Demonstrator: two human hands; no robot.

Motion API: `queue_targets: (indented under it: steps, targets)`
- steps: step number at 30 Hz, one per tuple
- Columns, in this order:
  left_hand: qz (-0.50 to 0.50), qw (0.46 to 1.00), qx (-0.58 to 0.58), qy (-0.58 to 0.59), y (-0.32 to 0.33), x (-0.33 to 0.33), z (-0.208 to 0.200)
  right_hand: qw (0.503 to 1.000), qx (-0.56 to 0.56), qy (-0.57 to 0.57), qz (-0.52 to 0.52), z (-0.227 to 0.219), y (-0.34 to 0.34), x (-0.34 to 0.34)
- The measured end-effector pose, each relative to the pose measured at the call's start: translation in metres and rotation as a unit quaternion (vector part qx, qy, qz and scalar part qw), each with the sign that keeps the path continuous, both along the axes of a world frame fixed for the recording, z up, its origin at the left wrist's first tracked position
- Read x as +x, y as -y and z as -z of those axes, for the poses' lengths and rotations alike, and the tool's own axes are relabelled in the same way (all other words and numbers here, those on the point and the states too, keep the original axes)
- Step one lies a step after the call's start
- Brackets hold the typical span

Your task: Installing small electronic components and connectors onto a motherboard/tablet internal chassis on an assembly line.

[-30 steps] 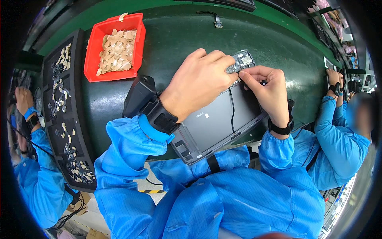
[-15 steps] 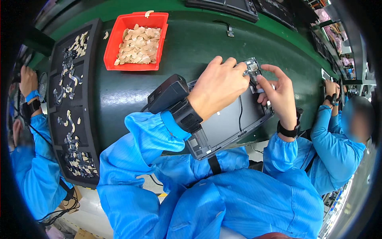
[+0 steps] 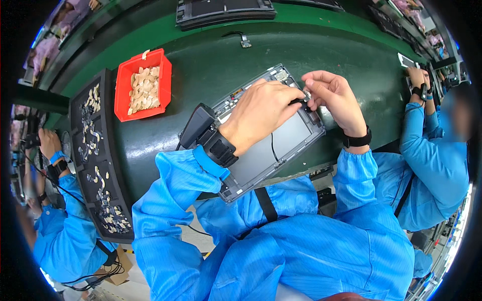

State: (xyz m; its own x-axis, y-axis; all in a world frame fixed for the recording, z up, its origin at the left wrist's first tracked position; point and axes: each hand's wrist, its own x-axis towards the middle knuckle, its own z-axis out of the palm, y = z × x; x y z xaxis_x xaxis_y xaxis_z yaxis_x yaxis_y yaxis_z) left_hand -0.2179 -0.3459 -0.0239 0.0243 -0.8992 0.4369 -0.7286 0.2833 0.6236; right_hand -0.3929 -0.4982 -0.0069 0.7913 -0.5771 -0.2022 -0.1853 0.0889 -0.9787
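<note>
Head view: a dark green table [image 3: 201,75] spans the frame, with a black compartment tray [image 3: 107,110] on the left, scattered with small dark and pale pieces. Near the center, a flat grey device housing [image 3: 251,165] lies at a slant, its lower-left corner at the table's near edge. A red bin [image 3: 145,114], upper left, holds tan, flat, curved pieces. The left hand [image 3: 260,110] reaches across the housing, palm down, its fingertips at the upper-right part; the right hand [image 3: 337,99] meets it there, thumb and fingers bent inward. A black cable [image 3: 273,148] crosses the grey panel. Between the two hands' fingertips sits a tiny silvery piece [image 3: 307,95]; with the fingers overlapping, I cannot tell whether either hand is clamped on it.
</note>
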Motion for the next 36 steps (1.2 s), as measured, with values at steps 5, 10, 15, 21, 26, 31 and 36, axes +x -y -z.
queue_targets:
  steps: [5, 10, 15, 21, 26, 31, 36]
  targets:
    - [0.002, 0.997, -0.001, 0.079, 0.002, -0.002, -0.008, 0.994, -0.084, 0.026, 0.067, 0.029, 0.019, -0.017]
    - [-0.019, 0.991, 0.012, 0.134, 0.0, -0.01, -0.014, 0.992, -0.071, 0.054, 0.086, 0.036, 0.018, -0.025]
    - [-0.026, 0.992, 0.043, 0.113, 0.001, -0.014, -0.02, 0.993, -0.07, 0.054, 0.084, 0.037, 0.017, -0.024]
    - [-0.052, 0.994, 0.064, 0.066, 0.005, -0.01, -0.021, 0.991, -0.074, 0.06, 0.09, 0.039, 0.014, -0.024]
    - [-0.049, 0.994, 0.051, 0.079, 0.008, -0.014, -0.016, 0.991, -0.077, 0.063, 0.086, 0.038, 0.014, -0.024]
    - [-0.027, 0.994, 0.066, 0.08, 0.009, -0.011, -0.017, 0.991, -0.08, 0.064, 0.088, 0.039, 0.014, -0.023]
    - [-0.043, 0.994, 0.039, 0.094, 0.01, -0.013, -0.014, 0.99, -0.083, 0.063, 0.091, 0.037, 0.013, -0.023]
